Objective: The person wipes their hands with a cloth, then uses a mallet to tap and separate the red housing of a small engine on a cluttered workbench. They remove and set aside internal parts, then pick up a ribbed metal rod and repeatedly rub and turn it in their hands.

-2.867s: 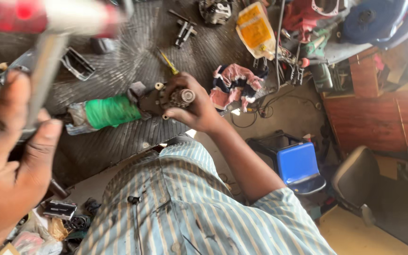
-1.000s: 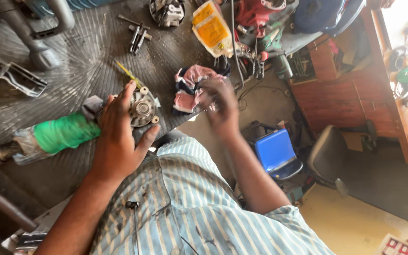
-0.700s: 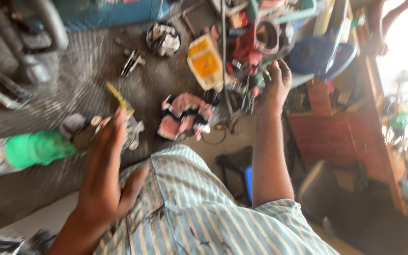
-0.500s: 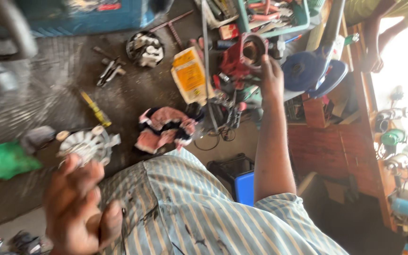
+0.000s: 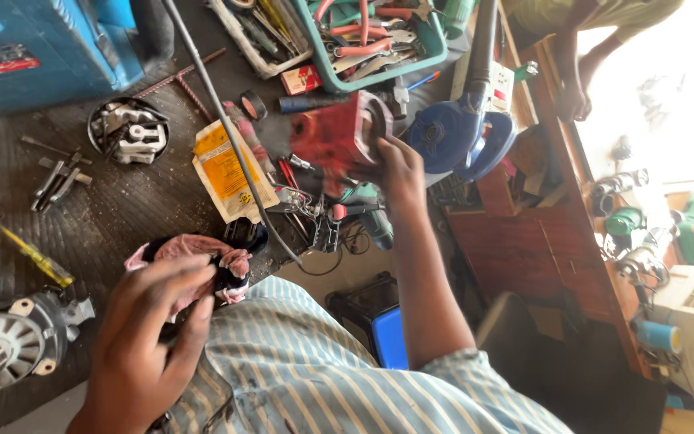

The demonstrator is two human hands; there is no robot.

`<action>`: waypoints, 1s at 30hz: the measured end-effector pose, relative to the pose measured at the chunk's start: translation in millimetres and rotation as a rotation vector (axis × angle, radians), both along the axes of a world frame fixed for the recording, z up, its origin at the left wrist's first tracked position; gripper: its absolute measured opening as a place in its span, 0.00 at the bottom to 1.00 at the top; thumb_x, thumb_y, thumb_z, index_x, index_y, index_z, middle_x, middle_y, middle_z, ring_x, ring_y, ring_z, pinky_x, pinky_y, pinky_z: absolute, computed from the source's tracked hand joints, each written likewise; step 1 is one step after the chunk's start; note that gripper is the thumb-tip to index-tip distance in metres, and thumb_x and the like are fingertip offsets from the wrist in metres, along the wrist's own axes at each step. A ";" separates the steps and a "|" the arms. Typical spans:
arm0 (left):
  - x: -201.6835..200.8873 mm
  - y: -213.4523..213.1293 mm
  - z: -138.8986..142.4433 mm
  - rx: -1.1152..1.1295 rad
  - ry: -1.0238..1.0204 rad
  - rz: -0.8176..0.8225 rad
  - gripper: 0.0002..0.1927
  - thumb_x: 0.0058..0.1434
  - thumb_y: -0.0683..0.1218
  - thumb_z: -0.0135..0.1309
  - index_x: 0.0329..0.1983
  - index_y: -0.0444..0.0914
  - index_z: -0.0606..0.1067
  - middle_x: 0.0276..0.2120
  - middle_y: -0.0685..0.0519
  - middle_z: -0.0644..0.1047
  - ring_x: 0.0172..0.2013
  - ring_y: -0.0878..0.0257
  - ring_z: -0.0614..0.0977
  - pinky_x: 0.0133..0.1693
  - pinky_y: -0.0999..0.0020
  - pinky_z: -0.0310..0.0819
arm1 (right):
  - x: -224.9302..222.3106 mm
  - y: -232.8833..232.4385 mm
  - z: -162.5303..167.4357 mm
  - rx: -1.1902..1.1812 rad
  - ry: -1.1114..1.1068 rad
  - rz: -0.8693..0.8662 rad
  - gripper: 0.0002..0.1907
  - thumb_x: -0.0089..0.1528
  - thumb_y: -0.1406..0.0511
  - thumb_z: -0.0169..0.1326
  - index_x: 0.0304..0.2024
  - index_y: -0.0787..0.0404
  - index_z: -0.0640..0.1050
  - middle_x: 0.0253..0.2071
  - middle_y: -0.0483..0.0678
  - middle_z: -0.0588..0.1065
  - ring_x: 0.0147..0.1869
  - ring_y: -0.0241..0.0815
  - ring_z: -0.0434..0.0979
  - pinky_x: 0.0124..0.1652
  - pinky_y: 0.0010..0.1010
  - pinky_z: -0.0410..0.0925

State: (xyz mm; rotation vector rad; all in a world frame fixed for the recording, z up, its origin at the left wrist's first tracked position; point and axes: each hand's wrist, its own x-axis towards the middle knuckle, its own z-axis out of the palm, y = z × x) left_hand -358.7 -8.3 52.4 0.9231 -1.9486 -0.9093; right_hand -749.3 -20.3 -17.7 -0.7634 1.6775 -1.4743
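Several containers sat on the dark tabletop [image 5: 122, 217]. At the far left edge, low in the frame, lay a grey motor housing [image 5: 10, 341] with finned vents, and just above it a yellow-handled screwdriver [image 5: 38, 259]. A blue case [image 5: 42, 40] filled the upper left corner. Right of it, a round black dish [image 5: 128, 130] held a heap of pale metal parts. The left hand [image 5: 150, 337] hung at the lower left with its fingers loosely spread, clamped on nothing, just over a pink and black rag [image 5: 202, 257]. Further right lay a yellow packet [image 5: 222, 169], crossed by a thin grey rod [image 5: 226, 128]. A shallow white tray [image 5: 263, 44] at the top held slim tools, though which ones was too blurred to tell. Beside it, a teal bin [image 5: 379, 60] at top centre was filled with pliers, red-handled tools and spanners. Below that bin, the right hand [image 5: 395, 165] was closed on the right edge of a red power tool body [image 5: 335, 137], lifted above a tangle of wires and small tools. To its right sat a blue blower [image 5: 459, 137]. Another person's hand [image 5: 576, 96] rested on wooden shelving at the upper right.
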 end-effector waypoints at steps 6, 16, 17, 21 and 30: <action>-36.0 -15.2 -18.9 0.880 0.290 -0.213 0.29 0.69 0.59 0.44 0.66 0.37 0.68 0.53 0.47 0.80 0.52 0.59 0.83 0.52 0.66 0.77 | 41.6 79.4 64.8 0.102 0.445 0.213 0.15 0.70 0.65 0.52 0.53 0.69 0.79 0.36 0.50 0.79 0.37 0.42 0.78 0.37 0.31 0.72; -66.8 4.1 -65.6 1.568 0.395 -0.296 0.43 0.58 0.65 0.53 0.73 0.46 0.57 0.60 0.51 0.75 0.55 0.65 0.80 0.51 0.62 0.79 | 122.3 119.4 93.3 -0.120 1.110 0.834 0.25 0.56 0.66 0.62 0.57 0.57 0.78 0.56 0.52 0.80 0.47 0.52 0.84 0.41 0.39 0.76; -69.1 8.4 -66.4 1.556 0.427 -0.262 0.42 0.57 0.62 0.55 0.72 0.44 0.58 0.59 0.49 0.74 0.54 0.61 0.80 0.50 0.59 0.78 | 122.6 124.8 88.4 -0.208 1.039 0.827 0.24 0.55 0.70 0.60 0.55 0.58 0.78 0.55 0.53 0.79 0.51 0.56 0.83 0.43 0.39 0.77; -77.2 22.1 -73.8 1.439 0.505 -0.164 0.42 0.56 0.53 0.60 0.72 0.41 0.58 0.59 0.47 0.73 0.56 0.56 0.77 0.54 0.57 0.74 | 106.1 135.9 48.6 -0.438 0.802 0.600 0.17 0.58 0.77 0.49 0.46 0.56 0.77 0.48 0.45 0.79 0.55 0.51 0.85 0.46 0.35 0.80; -75.3 23.7 -86.2 1.066 0.524 -0.157 0.45 0.57 0.44 0.63 0.74 0.39 0.53 0.63 0.49 0.69 0.62 0.61 0.72 0.63 0.61 0.67 | 16.1 115.9 -11.1 -0.085 1.470 0.262 0.23 0.53 0.63 0.63 0.50 0.64 0.77 0.55 0.59 0.74 0.62 0.68 0.70 0.58 0.53 0.63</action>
